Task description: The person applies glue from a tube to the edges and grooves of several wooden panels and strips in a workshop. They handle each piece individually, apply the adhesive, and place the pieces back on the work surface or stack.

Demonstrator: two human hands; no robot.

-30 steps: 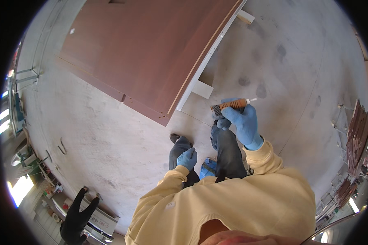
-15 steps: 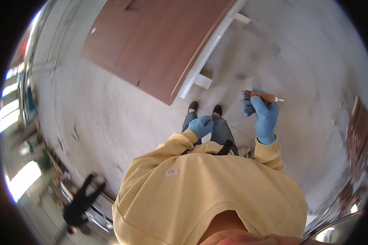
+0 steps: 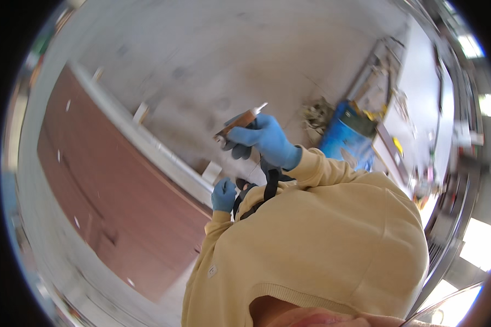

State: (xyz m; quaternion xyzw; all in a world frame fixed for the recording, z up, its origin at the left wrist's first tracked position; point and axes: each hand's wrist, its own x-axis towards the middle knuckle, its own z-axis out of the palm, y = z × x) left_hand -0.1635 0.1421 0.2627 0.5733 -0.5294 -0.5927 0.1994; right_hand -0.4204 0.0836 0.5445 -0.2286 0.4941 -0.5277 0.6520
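Note:
My right hand (image 3: 264, 139), in a blue glove with grey fingers, is wrapped round a brown-orange tube (image 3: 242, 123) with a thin white nozzle. The nozzle points up and to the right; the other end is dark and looks crumpled. Lower and further left, my left hand (image 3: 223, 195) is gloved the same way and curled closed beside the edge of a large brown wood-grain panel (image 3: 136, 191). Whatever its fingers hold, if anything, is hidden. Neither hand visibly touches the panel.
White blocks (image 3: 211, 172) jut out from under the panel's pale edge. To the right stand a blue barrel (image 3: 343, 136) and a long white surface (image 3: 414, 71), with a tangled heap of strands (image 3: 318, 114) on the floor by the barrel. My feet are close to the panel.
My body and the view have turned to the right. The panel now lies on my left, and the barrel has come into view. The tube stays in my right hand, now nearer the middle.

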